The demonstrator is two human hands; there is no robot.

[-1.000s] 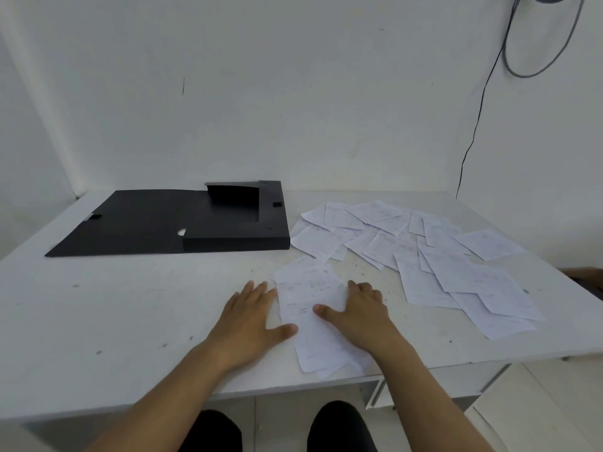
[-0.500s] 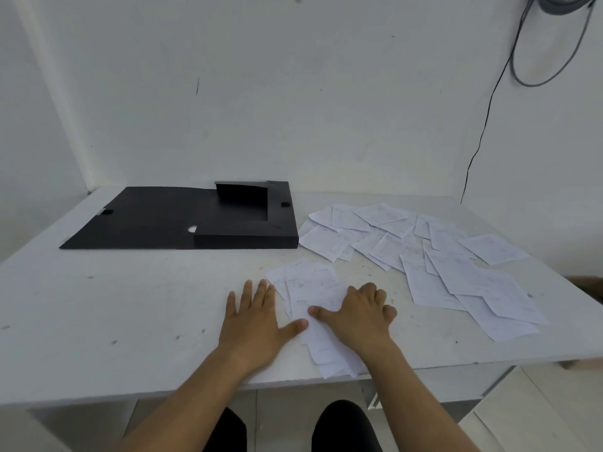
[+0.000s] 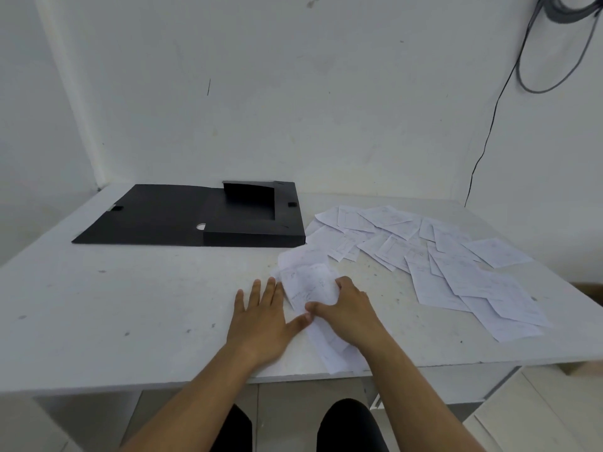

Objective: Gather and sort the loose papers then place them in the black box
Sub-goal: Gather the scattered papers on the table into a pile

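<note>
A small pile of white papers (image 3: 308,283) lies near the table's front edge, its lower end hanging over the edge. My right hand (image 3: 350,313) rests on the pile with fingers curled around the top sheets, which bend upward. My left hand (image 3: 262,316) lies flat on the table at the pile's left side, fingers spread, thumb touching the paper. Several more loose papers (image 3: 440,259) are scattered across the right half of the table. The black box (image 3: 251,220) lies open at the back, its lid (image 3: 146,220) folded flat to the left.
The white table (image 3: 130,305) stands in a corner of white walls. A black cable (image 3: 489,132) hangs down the right wall. My knees show below the front edge. A white panel (image 3: 538,415) sits low at the right.
My right hand has curled its fingers and drawn the top sheets together, so the pile is narrower and buckled. My left hand has barely moved. The view has tilted slightly.
</note>
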